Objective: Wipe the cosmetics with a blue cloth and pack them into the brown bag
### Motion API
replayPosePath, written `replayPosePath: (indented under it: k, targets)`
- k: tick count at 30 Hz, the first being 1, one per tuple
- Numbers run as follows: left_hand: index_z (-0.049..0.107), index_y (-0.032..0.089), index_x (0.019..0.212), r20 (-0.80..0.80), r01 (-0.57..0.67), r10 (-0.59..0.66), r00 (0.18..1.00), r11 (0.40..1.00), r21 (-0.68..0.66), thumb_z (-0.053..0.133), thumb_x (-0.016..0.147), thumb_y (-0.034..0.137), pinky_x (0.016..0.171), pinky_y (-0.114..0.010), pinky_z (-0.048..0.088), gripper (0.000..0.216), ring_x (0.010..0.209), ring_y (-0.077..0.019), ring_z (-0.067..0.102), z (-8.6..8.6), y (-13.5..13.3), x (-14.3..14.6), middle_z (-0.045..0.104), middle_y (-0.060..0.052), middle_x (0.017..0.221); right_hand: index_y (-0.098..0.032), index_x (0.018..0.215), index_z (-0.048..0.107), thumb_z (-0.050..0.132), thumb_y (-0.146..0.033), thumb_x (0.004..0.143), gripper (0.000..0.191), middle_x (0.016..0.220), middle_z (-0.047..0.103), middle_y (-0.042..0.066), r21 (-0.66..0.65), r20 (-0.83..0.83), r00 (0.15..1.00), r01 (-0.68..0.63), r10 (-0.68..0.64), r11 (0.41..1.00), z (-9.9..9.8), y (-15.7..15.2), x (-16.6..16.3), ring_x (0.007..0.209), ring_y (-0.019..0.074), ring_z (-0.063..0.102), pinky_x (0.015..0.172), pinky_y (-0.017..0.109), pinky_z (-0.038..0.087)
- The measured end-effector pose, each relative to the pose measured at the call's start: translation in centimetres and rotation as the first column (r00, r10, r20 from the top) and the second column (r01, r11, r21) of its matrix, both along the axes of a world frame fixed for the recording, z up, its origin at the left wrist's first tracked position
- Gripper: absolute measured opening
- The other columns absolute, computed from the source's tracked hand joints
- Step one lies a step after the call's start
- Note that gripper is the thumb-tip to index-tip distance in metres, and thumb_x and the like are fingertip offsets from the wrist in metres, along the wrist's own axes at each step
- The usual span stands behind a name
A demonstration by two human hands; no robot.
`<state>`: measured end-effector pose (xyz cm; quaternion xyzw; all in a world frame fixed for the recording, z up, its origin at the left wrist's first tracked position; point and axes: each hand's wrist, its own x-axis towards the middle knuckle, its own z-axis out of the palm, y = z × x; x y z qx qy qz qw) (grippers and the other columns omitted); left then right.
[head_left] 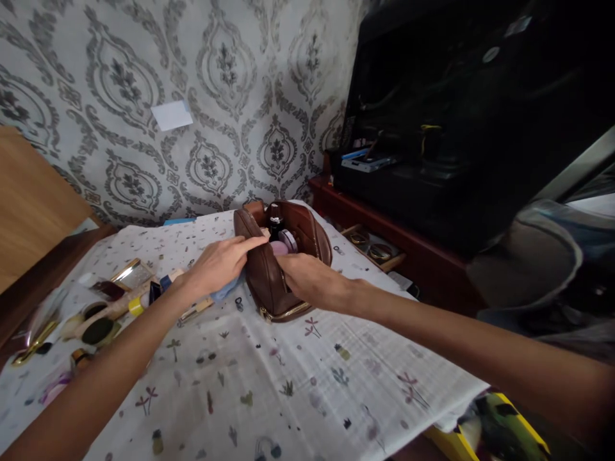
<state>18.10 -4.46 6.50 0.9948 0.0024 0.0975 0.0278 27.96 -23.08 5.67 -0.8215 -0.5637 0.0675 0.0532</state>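
A brown makeup bag (266,282) with a gold zip stands unzipped on the patterned cloth. My left hand (223,262) is at the bag's left side, holding its wall, with the index finger stretched over the rim. My right hand (310,280) reaches over the front edge; its fingers are curled down into the bag, and what they grip is hidden. Inside the bag I see a dark bottle with a shiny cap (275,218), a round compact (288,241) and a pink round item (278,248).
Several cosmetics lie on the left, among them a palette (131,275), a yellow-capped item (137,305) and a dark round compact (97,331). A blue cloth (225,291) lies beside the bag. To the right are an open drawer (396,261) and a large black screen (456,128).
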Motion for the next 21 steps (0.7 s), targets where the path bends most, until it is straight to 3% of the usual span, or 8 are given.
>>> replayPosePath:
  k: [4, 8, 10, 13, 17, 21]
  targets:
    - [0.047, 0.040, 0.146, -0.110, -0.011, 0.027, 0.994, 0.990, 0.140, 0.040, 0.086, 0.008, 0.078, -0.030, 0.053, 0.068, 0.095, -0.0233, 0.072, 1.0, -0.7, 0.4, 0.074, -0.001, 0.115, -0.009, 0.115, 0.061, 0.047, 0.002, 0.088, 0.032, 0.117, 0.069, 0.016, 0.094, 0.045, 0.989, -0.142, 0.138, 0.985, -0.5, -0.2, 0.3, 0.099, 0.0235, 0.070, 0.081, 0.030, 0.051]
    - [0.053, 0.033, 0.136, -0.041, -0.098, 0.109, 0.993, 0.974, 0.204, 0.045, 0.085, 0.013, 0.075, -0.031, 0.053, 0.055, 0.091, -0.0257, 0.073, 0.6, -0.4, -0.1, 0.076, -0.003, 0.110, -0.013, 0.102, 0.066, 0.051, -0.007, 0.092, 0.019, 0.098, 0.073, 0.011, 0.054, 0.011, 0.977, -0.214, 0.214, 0.975, 0.4, 0.2, 2.1, 0.087, 0.0213, 0.071, 0.070, 0.027, 0.049]
    - [0.052, 0.030, 0.135, 0.069, -0.157, 0.148, 0.987, 0.976, 0.151, 0.045, 0.087, 0.018, 0.079, -0.032, 0.054, 0.050, 0.096, -0.0263, 0.073, -0.6, -0.1, -0.8, 0.073, -0.004, 0.122, -0.013, 0.101, 0.068, 0.057, -0.018, 0.094, 0.014, 0.091, 0.073, 0.011, 0.036, 0.055, 0.981, -0.186, 0.184, 0.982, 1.0, 1.0, 3.2, 0.085, 0.0222, 0.071, 0.067, 0.027, 0.048]
    - [0.049, 0.029, 0.137, 0.202, -0.207, 0.201, 0.959, 0.978, 0.008, 0.042, 0.090, 0.025, 0.080, -0.033, 0.055, 0.048, 0.099, -0.0264, 0.073, -2.6, 0.0, -1.8, 0.071, -0.005, 0.127, -0.012, 0.105, 0.070, 0.064, -0.027, 0.092, 0.020, 0.100, 0.074, 0.014, -0.045, 0.150, 0.975, -0.160, 0.165, 0.986, 1.0, 3.0, 4.6, 0.095, 0.0266, 0.072, 0.070, 0.029, 0.049]
    - [0.048, 0.027, 0.137, 0.267, -0.222, 0.256, 0.929, 0.963, -0.150, 0.041, 0.092, 0.029, 0.079, -0.032, 0.055, 0.047, 0.091, -0.0239, 0.073, -4.0, -0.6, -2.6, 0.075, -0.004, 0.107, -0.010, 0.115, 0.069, 0.058, -0.015, 0.093, 0.025, 0.122, 0.070, 0.019, -0.118, 0.242, 0.961, -0.109, 0.136, 0.987, -0.2, 6.3, 5.2, 0.107, 0.0288, 0.070, 0.075, 0.032, 0.053]
    - [0.048, 0.026, 0.137, 0.302, -0.224, 0.294, 0.907, 0.943, -0.246, 0.043, 0.091, 0.029, 0.081, -0.032, 0.055, 0.046, 0.087, -0.0216, 0.072, -4.4, -1.2, -2.8, 0.075, -0.003, 0.103, -0.008, 0.112, 0.070, 0.057, -0.008, 0.090, 0.026, 0.119, 0.071, 0.021, -0.115, 0.245, 0.959, -0.113, 0.139, 0.987, -1.5, 8.3, 5.8, 0.109, 0.0286, 0.069, 0.080, 0.033, 0.053]
